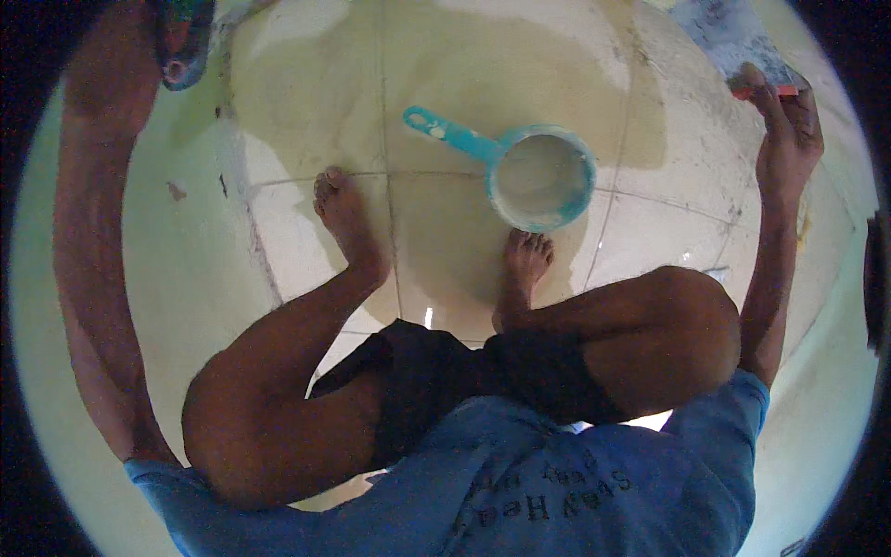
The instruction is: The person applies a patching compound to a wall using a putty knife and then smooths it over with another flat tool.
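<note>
My right hand [789,139] is raised at the far upper right, its fingers closed on the red-orange edge of a putty scraper [729,42]. The scraper's wide, flat grey face is smeared with pale material and runs toward the top edge of the picture. At the upper left, my left hand [116,46] is dark and partly cut off by the picture's edge, so its fingers cannot be made out. Right beside it is a dark object with a red part and a round end [181,46]; whether the hand grips it is unclear.
A turquoise long-handled dipper [455,136] holding pale, creamy paste stands on the wet tiled floor [436,232], just beyond my right foot [527,260]. My left foot [348,218] is planted to its left. Pale green walls [181,251] close in on the left.
</note>
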